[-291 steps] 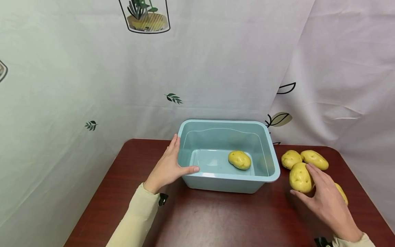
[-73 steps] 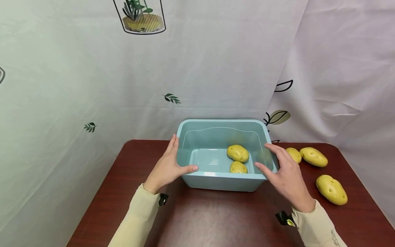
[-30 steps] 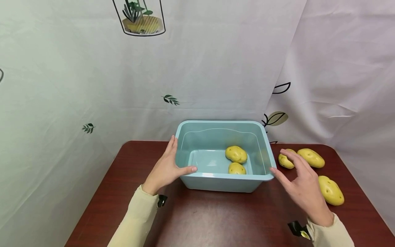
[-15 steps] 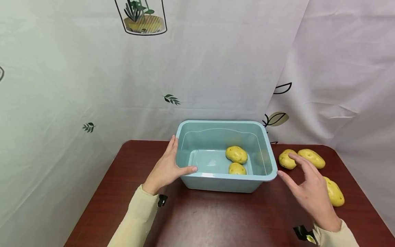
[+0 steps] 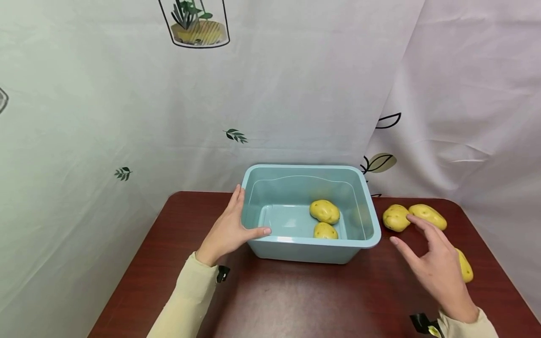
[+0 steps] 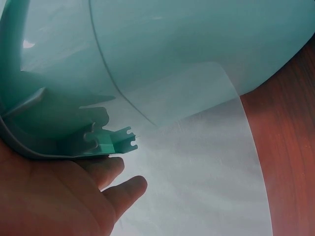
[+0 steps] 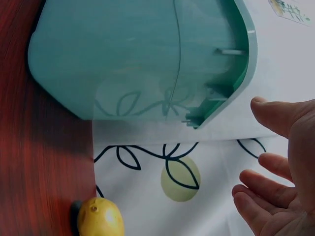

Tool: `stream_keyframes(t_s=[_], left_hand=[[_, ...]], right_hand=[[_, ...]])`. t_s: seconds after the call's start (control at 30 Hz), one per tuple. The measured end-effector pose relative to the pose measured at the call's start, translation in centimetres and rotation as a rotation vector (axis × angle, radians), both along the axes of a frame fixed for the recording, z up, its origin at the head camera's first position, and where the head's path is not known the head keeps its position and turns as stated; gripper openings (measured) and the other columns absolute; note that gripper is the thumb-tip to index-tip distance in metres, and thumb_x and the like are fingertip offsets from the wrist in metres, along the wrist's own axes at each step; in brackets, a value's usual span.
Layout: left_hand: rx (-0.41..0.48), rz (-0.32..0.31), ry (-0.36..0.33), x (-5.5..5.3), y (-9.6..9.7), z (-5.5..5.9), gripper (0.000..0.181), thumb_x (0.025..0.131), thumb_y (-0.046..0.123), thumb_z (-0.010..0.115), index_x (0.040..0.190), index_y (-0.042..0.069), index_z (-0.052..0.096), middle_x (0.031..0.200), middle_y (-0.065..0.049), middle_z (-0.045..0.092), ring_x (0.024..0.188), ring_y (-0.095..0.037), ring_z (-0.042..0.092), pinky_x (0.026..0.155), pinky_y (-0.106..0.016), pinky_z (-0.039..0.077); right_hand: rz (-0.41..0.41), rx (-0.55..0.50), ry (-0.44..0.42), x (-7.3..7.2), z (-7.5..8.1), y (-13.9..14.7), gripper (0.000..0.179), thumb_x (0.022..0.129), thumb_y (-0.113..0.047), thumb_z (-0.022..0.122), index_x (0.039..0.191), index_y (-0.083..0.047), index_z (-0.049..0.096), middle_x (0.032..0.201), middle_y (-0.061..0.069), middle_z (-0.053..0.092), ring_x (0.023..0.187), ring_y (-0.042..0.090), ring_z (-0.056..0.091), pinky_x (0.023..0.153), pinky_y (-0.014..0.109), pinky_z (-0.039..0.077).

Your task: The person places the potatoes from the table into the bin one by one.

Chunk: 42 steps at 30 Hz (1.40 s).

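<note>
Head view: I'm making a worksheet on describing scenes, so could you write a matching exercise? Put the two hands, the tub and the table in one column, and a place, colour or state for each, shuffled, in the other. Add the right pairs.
Column one
1. Left hand
2. Right hand
3. Tub
4. Table

Column two
A. To the right of the tub, holding nothing
B. Dark reddish brown
C. At the tub's left end, touching it
D. Pale blue, with two potatoes inside

Right pairs: 1-C, 2-A, 3-D, 4-B
</note>
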State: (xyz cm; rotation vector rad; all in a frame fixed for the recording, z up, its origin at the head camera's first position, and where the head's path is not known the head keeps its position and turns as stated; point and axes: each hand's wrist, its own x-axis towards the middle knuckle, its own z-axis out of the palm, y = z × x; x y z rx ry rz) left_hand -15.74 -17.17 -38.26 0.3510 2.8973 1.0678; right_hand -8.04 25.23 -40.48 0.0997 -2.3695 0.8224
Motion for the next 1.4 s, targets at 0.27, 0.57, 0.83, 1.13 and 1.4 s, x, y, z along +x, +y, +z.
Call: stream_keyframes(t_s=[0.27,0.57,0.83,1.13,1.4], left_hand=[[-0.001,-0.002,-0.003,0.0,0.0,0.0,0.134,0.068,0.085,0.067,0.162,0.016,0.0,0.166,0.016,-0.01,0.152,-0.024,0.02,0.113,-0.052,0.034],[0.015,-0.002,-0.009,-0.2,0.2,0.0,0.134,0.068,0.085,0.067,0.162,0.017,0.0,0.166,0.016,-0.01,0.152,-0.023,0.02,0.113,-0.051,0.034],[0.014,-0.003,-0.006,-0.2,0.2,0.0,0.135,0.068,0.085,0.067,0.162,0.016,0.0,0.166,0.015,-0.01,0.152,-0.023,0.02,0.114,-0.051,0.033],[0.011,0.001,-0.001,-0.2,0.3,0.0,0.127,0.074,0.07,0.076,0.162,0.016,0.002,0.166,0.017,-0.01,0.151,-0.024,0.023,0.113,-0.052,0.034],[0.004,0.003,0.002,-0.1,0.1,0.0,0.134,0.068,0.085,0.067,0.162,0.016,0.001,0.166,0.016,-0.01,0.151,-0.023,0.022,0.113,-0.051,0.035]], right_hand=[[-0.023,0.004,-0.03,0.3,-0.5,0.8,0.065,0.077,-0.014,0.088,0.135,-0.005,0.061,0.133,0.017,0.061,0.125,0.022,0.053,0.095,0.004,0.024],[-0.037,0.014,-0.048,0.7,-1.1,1.7,0.063,0.077,-0.014,0.088,0.133,-0.002,0.06,0.13,0.022,0.06,0.111,0.038,0.054,0.09,0.009,0.028],[-0.088,0.017,-0.102,1.0,-1.8,2.7,0.06,0.083,-0.02,0.084,0.135,-0.003,0.059,0.133,0.024,0.058,0.122,0.046,0.051,0.097,0.053,0.036],[-0.129,-0.001,-0.075,1.1,-2.8,3.8,0.058,0.081,-0.016,0.085,0.133,-0.003,0.061,0.131,0.022,0.06,0.134,0.015,0.046,0.099,0.045,0.035],[-0.132,-0.009,-0.169,1.3,-3.5,4.6,0.057,0.085,-0.017,0.081,0.133,0.003,0.058,0.132,0.031,0.055,0.122,0.051,0.048,0.09,0.063,0.035]])
